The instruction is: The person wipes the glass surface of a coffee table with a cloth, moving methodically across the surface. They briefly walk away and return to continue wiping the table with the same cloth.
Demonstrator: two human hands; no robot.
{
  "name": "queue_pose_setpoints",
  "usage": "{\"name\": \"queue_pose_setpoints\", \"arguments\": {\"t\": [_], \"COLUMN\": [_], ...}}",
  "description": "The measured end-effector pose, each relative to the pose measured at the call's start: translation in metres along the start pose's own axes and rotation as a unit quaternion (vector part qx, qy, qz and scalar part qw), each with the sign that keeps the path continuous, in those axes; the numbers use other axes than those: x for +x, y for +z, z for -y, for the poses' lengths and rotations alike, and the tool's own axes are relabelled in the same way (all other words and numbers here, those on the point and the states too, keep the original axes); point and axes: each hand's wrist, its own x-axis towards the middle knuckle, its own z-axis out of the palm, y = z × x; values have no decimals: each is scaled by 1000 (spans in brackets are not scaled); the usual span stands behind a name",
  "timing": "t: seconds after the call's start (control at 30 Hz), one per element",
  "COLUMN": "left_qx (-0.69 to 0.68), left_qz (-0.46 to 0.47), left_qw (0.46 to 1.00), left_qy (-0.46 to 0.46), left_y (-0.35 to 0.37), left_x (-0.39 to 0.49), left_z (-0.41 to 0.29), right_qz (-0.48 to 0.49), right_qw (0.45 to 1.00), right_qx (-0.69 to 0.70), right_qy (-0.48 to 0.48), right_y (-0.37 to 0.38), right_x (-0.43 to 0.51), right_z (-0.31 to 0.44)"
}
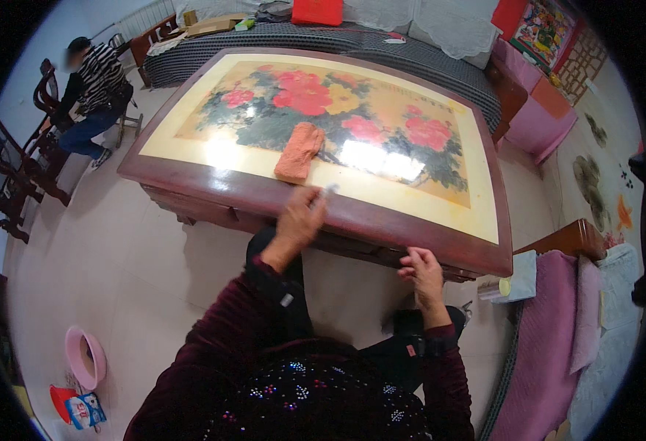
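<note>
My left hand (299, 218) is over the near edge of a low wooden table (350, 212). Between its thumb and fingers is a small whitish object (331, 190), too blurred to name. Just beyond these fingers, a folded orange cloth (300, 151) lies on the tabletop. Under it is a peony painting (389, 93) with a glossy surface that throws back the light. My right hand (424, 273) is at the table's near side by the drawer fronts, fingers loosely curled and nothing seen in them. Whether it touches the wood is unclear.
A person (100, 82) sits on a stool at the far left beside carved wooden chairs (11, 182). A pink basin (86, 358) and a blue-white packet (85, 410) are on the floor at left. Covered sofas (543, 342) stand right and behind the table; a clear cylinder (491, 289) is nearby.
</note>
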Motion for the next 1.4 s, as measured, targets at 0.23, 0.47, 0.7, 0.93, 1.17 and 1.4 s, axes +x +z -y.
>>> {"name": "queue_pose_setpoints", "arguments": {"t": [0.23,0.47,0.7,0.93,1.17,1.4], "left_qx": [441,369,158,230,401,250], "left_qz": [-97,-59,100,-44,-139,-11], "left_qw": [889,921,962,969,905,954], "left_qy": [78,113,200,74,-41,167], "left_y": [-79,42,134,-18,-190,-97], "left_x": [17,14,-3,37,57,47], "left_z": [72,61,-17,57,149,116], "right_qz": [-104,-80,-87,-96,-104,-115], "right_qw": [991,985,981,980,980,979], "right_qx": [88,153,157,145,124,96], "right_qy": [15,23,78,98,118,141], "right_y": [-72,-84,-98,-106,-100,-90], "right_x": [3,14,14,11,22,40], "right_z": [-32,-51,-67,-70,-77,-83]}}
